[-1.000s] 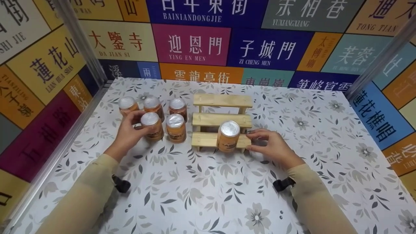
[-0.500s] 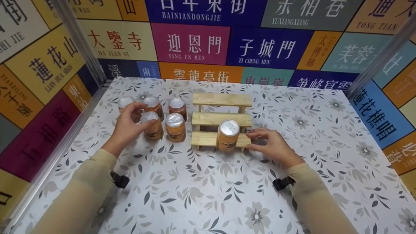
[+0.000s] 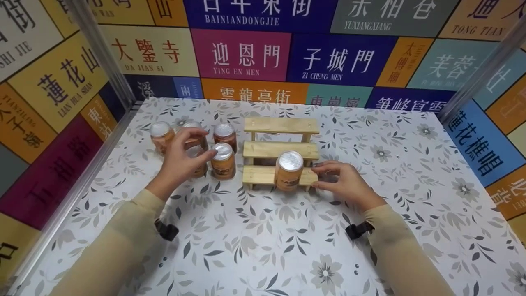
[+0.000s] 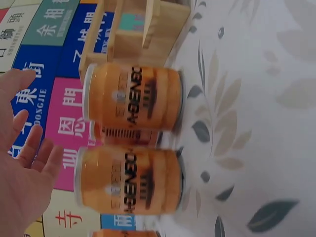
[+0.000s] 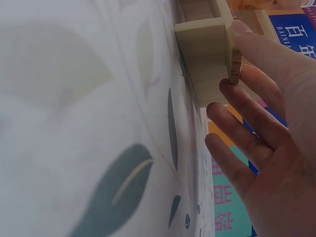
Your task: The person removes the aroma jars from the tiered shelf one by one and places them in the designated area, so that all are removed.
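Note:
My left hand (image 3: 178, 158) hovers over the front-left orange can (image 3: 200, 169), partly hiding it; fingers are spread and loosely bent, holding nothing. Its thumb tip reaches toward the lid of the front-right can (image 3: 223, 166). In the left wrist view the hand (image 4: 24, 168) stays apart from the upright cans (image 4: 133, 180). A three-step wooden stand (image 3: 259, 176) is right of them, with one silver-lidded can (image 3: 287, 179) upright on its lowest step. My right hand (image 3: 347, 183) pinches the right end of that step between thumb and fingers (image 5: 247, 106).
More cans stand in the back row: one at left (image 3: 160, 133), one behind my left hand, one at right (image 3: 224, 133). A floral cloth (image 3: 263, 246) covers the table. Sign-printed panels (image 3: 242, 55) wall in the back and sides.
My left hand has shifted right, from around the front-left can toward the front-right one. The right hand, the stand and the cans look unmoved.

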The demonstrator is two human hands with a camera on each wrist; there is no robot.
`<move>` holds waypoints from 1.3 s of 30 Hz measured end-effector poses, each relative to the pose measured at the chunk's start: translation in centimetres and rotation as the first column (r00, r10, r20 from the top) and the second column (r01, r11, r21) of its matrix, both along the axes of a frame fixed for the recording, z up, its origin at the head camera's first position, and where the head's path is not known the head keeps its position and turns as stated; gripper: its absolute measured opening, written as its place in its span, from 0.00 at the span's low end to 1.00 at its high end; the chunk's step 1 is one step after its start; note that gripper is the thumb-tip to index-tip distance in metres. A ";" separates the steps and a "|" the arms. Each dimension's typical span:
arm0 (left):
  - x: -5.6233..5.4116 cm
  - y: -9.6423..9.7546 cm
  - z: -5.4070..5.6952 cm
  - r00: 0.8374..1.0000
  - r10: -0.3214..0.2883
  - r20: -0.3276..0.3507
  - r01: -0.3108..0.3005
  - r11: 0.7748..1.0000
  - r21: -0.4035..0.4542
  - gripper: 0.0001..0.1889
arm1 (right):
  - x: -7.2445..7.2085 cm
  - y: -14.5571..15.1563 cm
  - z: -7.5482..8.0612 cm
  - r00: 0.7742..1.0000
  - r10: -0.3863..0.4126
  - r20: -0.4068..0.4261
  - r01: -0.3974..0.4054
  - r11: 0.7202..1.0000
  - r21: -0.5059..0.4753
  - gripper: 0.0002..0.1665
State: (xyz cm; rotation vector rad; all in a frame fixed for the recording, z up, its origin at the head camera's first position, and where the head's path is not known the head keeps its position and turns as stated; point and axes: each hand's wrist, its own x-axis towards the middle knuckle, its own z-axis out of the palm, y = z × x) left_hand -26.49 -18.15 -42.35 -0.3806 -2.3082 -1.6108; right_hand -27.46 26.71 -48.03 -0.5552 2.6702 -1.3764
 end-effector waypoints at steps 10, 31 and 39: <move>0.4 4.4 -0.5 0.992 -0.119 0.036 0.119 0.993 0.007 0.26 | 0.0 0.1 0.1 0.999 -0.033 0.025 0.033 0.999 0.029 0.26; 1.8 10.8 -1.2 0.952 -0.306 0.023 0.307 0.951 -0.041 0.34 | -0.2 -0.1 0.2 1.000 -0.011 -0.004 0.011 1.000 -0.003 0.24; 1.8 13.0 -1.5 0.932 -0.346 0.111 0.352 0.935 -0.043 0.39 | -0.1 -0.1 0.1 1.000 -0.022 0.016 0.022 1.000 0.010 0.25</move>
